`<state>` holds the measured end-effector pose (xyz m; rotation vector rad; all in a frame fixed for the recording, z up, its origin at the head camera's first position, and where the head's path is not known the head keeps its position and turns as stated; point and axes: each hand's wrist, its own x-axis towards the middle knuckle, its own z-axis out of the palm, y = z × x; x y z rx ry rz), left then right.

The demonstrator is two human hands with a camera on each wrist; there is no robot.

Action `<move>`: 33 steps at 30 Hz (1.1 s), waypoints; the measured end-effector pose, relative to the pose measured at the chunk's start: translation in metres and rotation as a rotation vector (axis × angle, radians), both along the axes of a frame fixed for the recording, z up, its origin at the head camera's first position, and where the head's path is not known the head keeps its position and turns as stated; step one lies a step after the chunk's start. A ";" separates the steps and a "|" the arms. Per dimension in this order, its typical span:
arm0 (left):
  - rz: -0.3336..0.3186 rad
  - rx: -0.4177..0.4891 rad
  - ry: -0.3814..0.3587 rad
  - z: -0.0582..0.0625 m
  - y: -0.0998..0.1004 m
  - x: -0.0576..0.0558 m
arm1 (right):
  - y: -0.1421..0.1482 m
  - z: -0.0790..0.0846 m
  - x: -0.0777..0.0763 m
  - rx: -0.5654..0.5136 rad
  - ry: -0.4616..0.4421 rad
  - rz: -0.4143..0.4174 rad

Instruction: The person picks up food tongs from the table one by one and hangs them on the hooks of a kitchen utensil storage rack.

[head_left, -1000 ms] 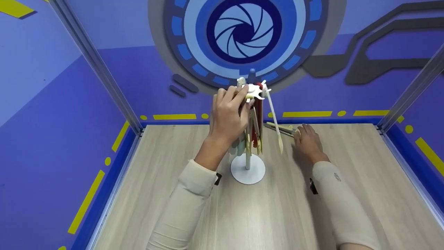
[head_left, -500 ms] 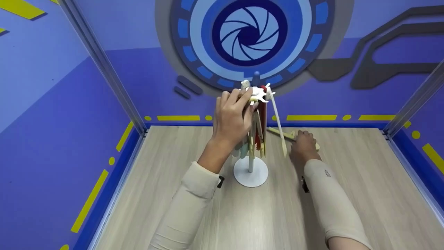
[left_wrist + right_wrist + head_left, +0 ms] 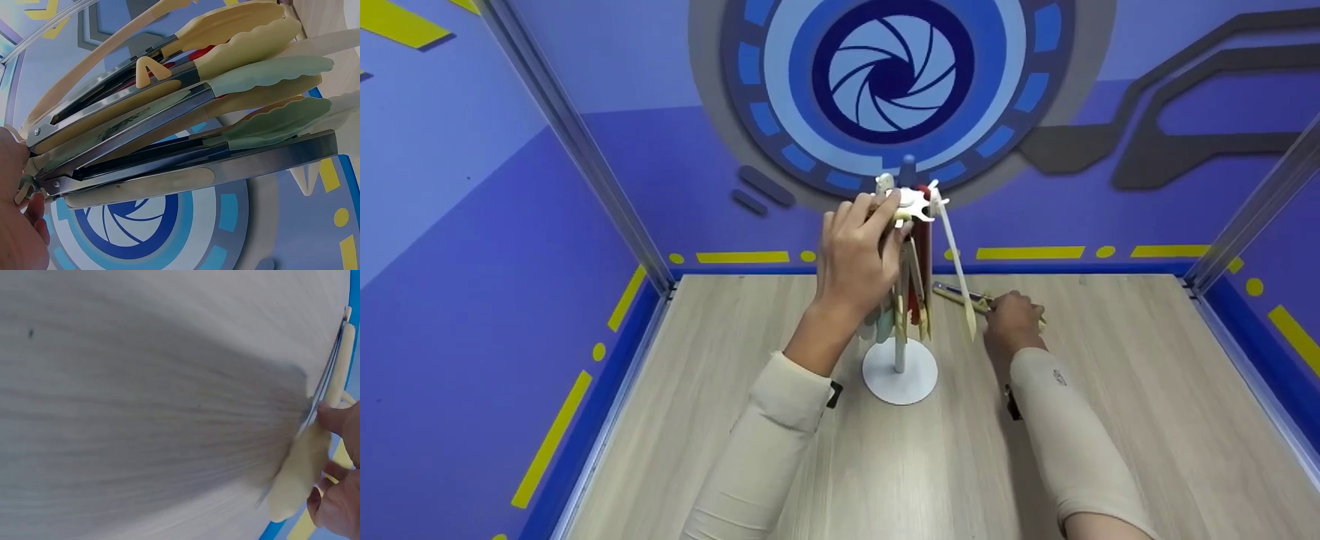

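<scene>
A white utensil stand [image 3: 916, 204] with a round base [image 3: 900, 384] stands mid-table, hung with several kitchen tools. My left hand [image 3: 851, 259] grips its white top from the left side. In the left wrist view, my left fingers [image 3: 35, 216] lie beside the hinge ends of green-tipped tongs [image 3: 264, 79] and yellow-tipped tongs [image 3: 247, 48] hanging there. On the table to the right, my right hand [image 3: 1014, 321] holds another pair of yellow-tipped tongs [image 3: 301, 475]. The thumb lies across their middle, and their far end points left toward the stand.
A long-handled pale tool [image 3: 958, 270] hangs slanting from the stand's right side, between it and my right hand. Blue patterned panels [image 3: 750, 150] border the wood-look table [image 3: 720, 360] behind and at the sides, with metal posts [image 3: 585, 157] in the corners.
My right hand has come slightly left and nearer me with the yellow-tipped tongs, which have turned in its grip. My left hand stays on the top of the stand.
</scene>
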<state>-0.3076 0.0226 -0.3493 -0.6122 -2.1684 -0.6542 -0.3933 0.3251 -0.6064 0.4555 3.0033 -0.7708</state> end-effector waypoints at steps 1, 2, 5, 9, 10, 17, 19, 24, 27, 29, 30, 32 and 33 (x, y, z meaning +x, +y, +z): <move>-0.001 0.001 -0.004 0.000 0.000 0.000 | -0.001 0.000 0.001 -0.003 -0.022 -0.016; -0.002 0.002 -0.008 0.000 0.000 0.001 | -0.002 0.001 0.001 -0.004 -0.043 -0.030; -0.003 0.006 -0.017 0.000 0.000 0.001 | -0.003 0.001 0.002 0.025 -0.069 -0.041; -0.006 0.012 -0.015 0.000 0.000 0.001 | -0.003 -0.001 0.002 0.066 -0.056 -0.014; -0.007 0.012 -0.012 0.001 0.000 0.001 | -0.003 -0.002 0.001 0.081 -0.050 -0.001; -0.002 0.016 -0.006 0.001 0.001 0.002 | 0.001 -0.006 -0.001 0.314 0.007 0.181; -0.002 0.015 -0.011 0.001 0.001 0.002 | 0.002 -0.006 0.000 0.307 0.009 0.192; -0.002 0.016 -0.017 0.001 0.001 0.002 | 0.005 -0.002 0.003 0.244 0.004 0.199; -0.004 0.021 -0.017 0.001 0.001 0.003 | 0.007 0.000 0.006 0.154 -0.010 0.164; -0.007 0.025 -0.017 0.001 0.001 0.003 | 0.008 0.001 0.008 0.084 -0.023 0.136; -0.007 0.027 -0.018 0.001 0.002 0.002 | 0.008 0.001 0.009 0.056 -0.030 0.127; -0.008 0.030 -0.018 0.001 0.002 0.002 | 0.010 0.001 0.010 0.022 -0.030 0.131; -0.007 0.031 -0.021 0.001 0.001 0.002 | 0.011 0.001 0.011 0.000 -0.025 0.135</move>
